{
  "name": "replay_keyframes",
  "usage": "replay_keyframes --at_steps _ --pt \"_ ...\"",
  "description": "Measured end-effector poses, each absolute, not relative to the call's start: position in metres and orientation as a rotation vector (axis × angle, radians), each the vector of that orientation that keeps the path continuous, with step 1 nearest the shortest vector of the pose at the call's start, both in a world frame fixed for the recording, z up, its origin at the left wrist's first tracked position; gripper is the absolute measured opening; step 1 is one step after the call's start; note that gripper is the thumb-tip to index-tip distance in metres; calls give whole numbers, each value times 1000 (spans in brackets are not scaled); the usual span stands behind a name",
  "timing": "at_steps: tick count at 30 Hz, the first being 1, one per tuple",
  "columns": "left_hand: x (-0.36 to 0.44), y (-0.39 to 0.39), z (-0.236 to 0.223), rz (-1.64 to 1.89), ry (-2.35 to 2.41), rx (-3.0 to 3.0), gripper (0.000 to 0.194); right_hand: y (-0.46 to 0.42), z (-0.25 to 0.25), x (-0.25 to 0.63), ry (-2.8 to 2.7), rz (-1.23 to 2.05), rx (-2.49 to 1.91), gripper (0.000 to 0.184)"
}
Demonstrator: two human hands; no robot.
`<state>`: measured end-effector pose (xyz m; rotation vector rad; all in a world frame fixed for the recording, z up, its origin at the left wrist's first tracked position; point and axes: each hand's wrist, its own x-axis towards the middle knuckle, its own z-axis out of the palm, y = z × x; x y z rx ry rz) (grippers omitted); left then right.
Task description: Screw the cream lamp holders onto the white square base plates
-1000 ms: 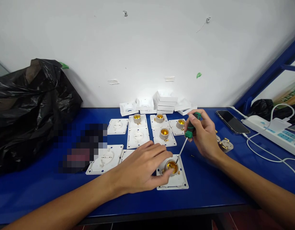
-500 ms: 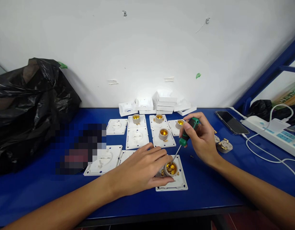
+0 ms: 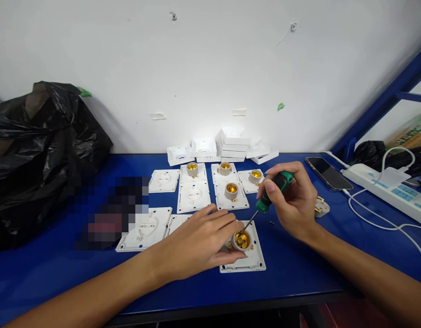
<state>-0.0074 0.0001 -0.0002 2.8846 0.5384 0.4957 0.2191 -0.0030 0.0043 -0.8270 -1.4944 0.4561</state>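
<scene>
My right hand (image 3: 292, 200) grips a green and black screwdriver (image 3: 274, 191), its shaft slanting down to the left. The tip reaches into a lamp socket (image 3: 242, 240) with a brass-coloured inside. Under the socket lies a square white plate (image 3: 246, 262). With thumb and fingers, my left hand (image 3: 210, 239) holds the lamp socket from its left side and covers part of the plate. Right of the plate, a small screw (image 3: 272, 222) rests on the table. Beyond my hands, several white plates (image 3: 194, 196) lie in rows, some bearing sockets (image 3: 231, 191).
White box covers (image 3: 233, 150) are stacked against the wall. Loose socket parts (image 3: 321, 207) sit beside my right wrist. Farther right are a phone (image 3: 328, 173), a power strip (image 3: 384, 184) and white cables. A black plastic bag (image 3: 43, 168) fills the left side of the blue table.
My right hand and the screwdriver handle have shifted slightly right, tilting the shaft more. The left hand keeps its hold on the socket. The view has moved a little.
</scene>
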Motion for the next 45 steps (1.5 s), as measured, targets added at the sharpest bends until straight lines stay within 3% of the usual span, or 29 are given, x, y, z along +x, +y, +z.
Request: replay_keyframes --at_steps 45 --pt "-7 -1 0 494 542 2878 33 -12 6 221 -1563 144 -762 22"
